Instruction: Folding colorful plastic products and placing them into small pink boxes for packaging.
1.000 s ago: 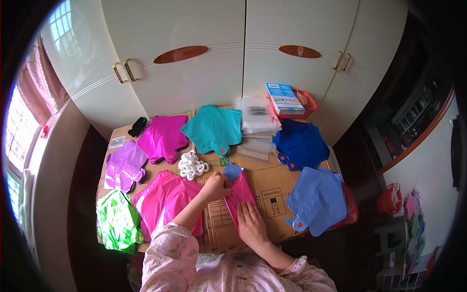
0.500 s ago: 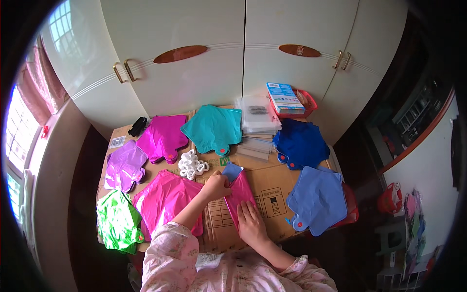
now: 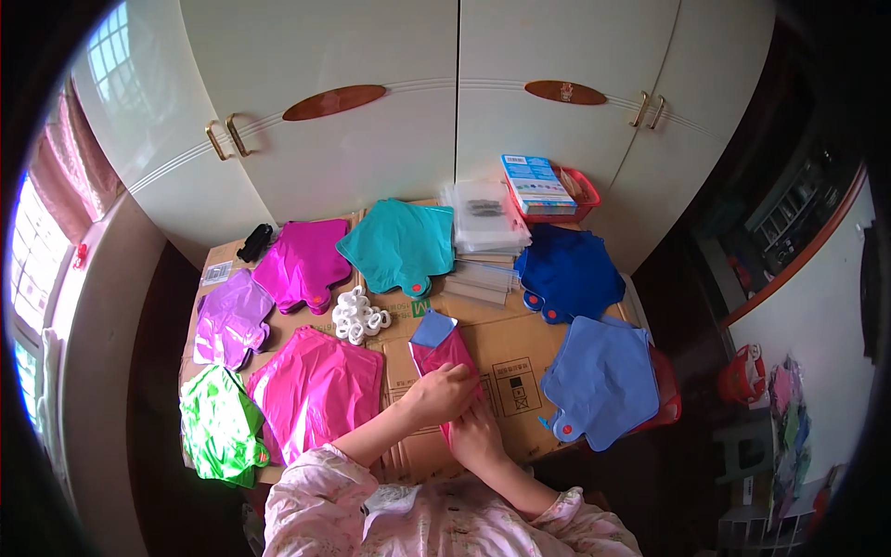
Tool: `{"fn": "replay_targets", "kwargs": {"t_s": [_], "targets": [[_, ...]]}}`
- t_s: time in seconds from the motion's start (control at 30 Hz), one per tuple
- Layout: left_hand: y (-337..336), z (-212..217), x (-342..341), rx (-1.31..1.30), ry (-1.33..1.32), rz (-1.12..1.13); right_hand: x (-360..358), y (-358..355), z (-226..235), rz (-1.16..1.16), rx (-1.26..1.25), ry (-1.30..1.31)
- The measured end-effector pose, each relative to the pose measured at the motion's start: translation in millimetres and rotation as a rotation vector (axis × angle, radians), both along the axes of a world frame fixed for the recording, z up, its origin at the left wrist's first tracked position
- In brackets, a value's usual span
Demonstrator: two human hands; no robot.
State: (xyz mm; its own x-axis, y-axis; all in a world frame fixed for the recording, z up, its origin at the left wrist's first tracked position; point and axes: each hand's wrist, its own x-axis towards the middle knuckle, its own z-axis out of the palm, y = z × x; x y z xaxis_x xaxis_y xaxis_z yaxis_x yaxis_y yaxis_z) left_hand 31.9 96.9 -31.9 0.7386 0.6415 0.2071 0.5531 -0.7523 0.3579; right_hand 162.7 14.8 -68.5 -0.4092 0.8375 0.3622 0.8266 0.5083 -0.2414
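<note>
A flat bundle of folded foil balloons [image 3: 445, 351] lies on the cardboard, pink outside with a blue piece showing at its far end. My left hand [image 3: 444, 394] is closed over the bundle's middle, its fingertips pinching near the right edge. Just below it, my right hand [image 3: 476, 438] grips the bundle's near end; its fingers are partly hidden by the left hand. To the left lies a stack of pink foil balloons [image 3: 316, 385]. A heap of small white rolls [image 3: 358, 317] sits beyond my left forearm.
Flat foil balloons in green [image 3: 218, 422], lilac [image 3: 227, 316], magenta [image 3: 302, 260], teal [image 3: 399, 243], dark blue [image 3: 571, 277] and light blue [image 3: 601, 381] ring the cardboard [image 3: 408, 455]. Clear plastic bags [image 3: 483, 218] and a red basket [image 3: 587, 193] stand at the back, before a white cabinet [image 3: 371, 46].
My left hand has moved from the bundle's far end down to its middle, next to my right hand. The right hand's fingers, flat before, are now drawn in under the left.
</note>
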Motion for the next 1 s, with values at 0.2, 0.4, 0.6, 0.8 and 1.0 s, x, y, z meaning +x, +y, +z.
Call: {"fn": "replay_targets", "kwargs": {"t_s": [0.2,0.4,0.6,0.8,1.0], "targets": [[15,-16,4,-0.127,0.063,0.155,1,1,-1,0.022,-0.038,0.025],[42,-32,1,-0.076,0.172,0.245,0,1,6,0.028,-0.019,0.014],[54,-8,3,-0.189,0.116,0.362,1,2,6,0.016,-0.012,0.012],[62,7,4,-0.250,0.192,0.495,-2,1,10,0.019,0.006,-0.002],[40,4,-17,-0.088,0.197,0.062,-1,2,9,-0.002,0.039,0.010]]}}
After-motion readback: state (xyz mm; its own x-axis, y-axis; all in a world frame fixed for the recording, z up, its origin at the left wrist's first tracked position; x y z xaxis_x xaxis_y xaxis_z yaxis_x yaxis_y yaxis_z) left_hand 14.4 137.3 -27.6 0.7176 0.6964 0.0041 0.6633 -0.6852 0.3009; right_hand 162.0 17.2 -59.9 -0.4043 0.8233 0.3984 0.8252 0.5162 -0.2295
